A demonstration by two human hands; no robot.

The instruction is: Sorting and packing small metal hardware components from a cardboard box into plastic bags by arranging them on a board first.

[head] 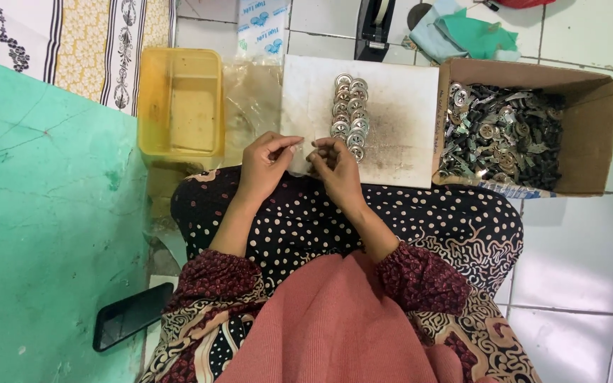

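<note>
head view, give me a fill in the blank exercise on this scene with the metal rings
1. The metal rings lie in rows on a ____ board.
2. The cardboard box of metal parts sits to the person's ____.
3. The empty tub is ____ in colour.
4. A black ____ lies on the floor by the person's left knee.

Missing words: white; right; yellow; phone

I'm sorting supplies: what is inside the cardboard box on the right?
The cardboard box holds a loose heap of small metal parts, round silver rings mixed with dark bits. They cover most of the bottom; whatever lies beneath the heap is hidden.
</note>
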